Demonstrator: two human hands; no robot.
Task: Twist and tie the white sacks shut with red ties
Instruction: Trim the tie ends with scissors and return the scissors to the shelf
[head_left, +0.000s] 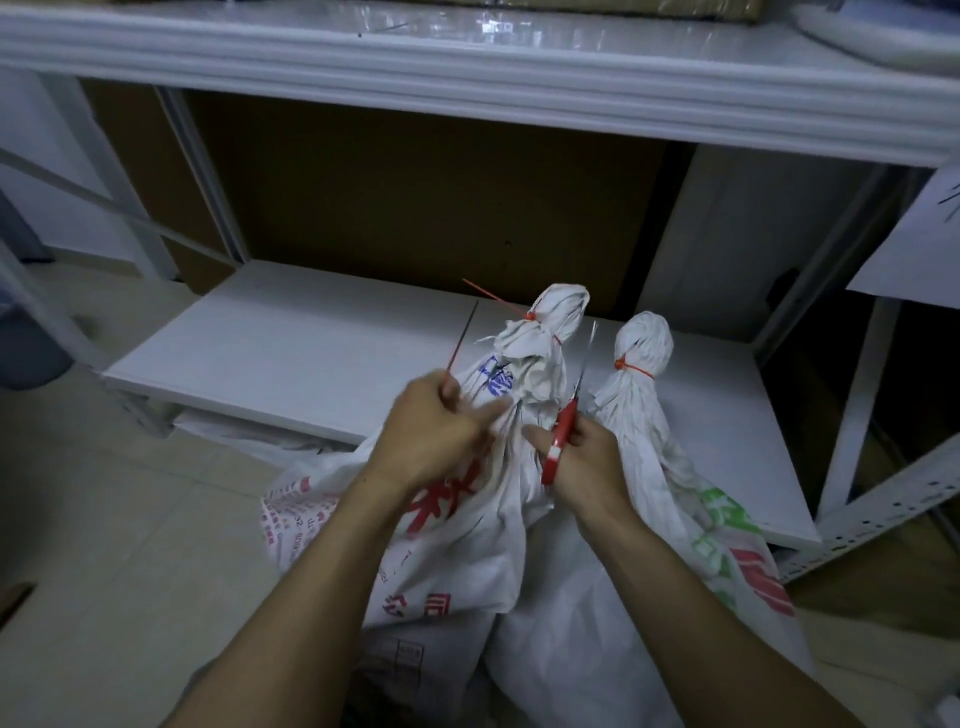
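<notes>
**A:** Head view status: both white sacks are bunched at the neck and cinched. The left sack (467, 519) carries a neck tie (530, 316) with a long tail sticking out up-left. The right sack (639, 415) has a trimmed tie (631, 366). Both sacks lean against the low shelf (285, 338), bases on the floor (130, 493).

**B:** Hands?

**A:** The left hand (441, 441) is curled round a loose red strip (460, 348), index finger reaching toward the left sack's neck. The right hand (587, 462) grips the red-handled scissors (561, 436), blades pointing up between the two necks. Can't tell how far the blades are parted.

**B:** Is the strip an off-cut or a fresh tie?

**A:** Can't tell. My guess is the next step is trimming that long tail.

**B:** Risks?

**A:** Main one: the scissor tips sit just beside the woven fabric. Angle in wrong and they snag or slit the neck below the tie. Second: cutting the loop instead of the tail would let the neck open. Third: trimming flush against the lock head could let the tie slip under load.

**B:** Anything else?

**A:** Neither hand is bracing the left sack. A tug on the tail could tip it off the shelf edge.
</notes>
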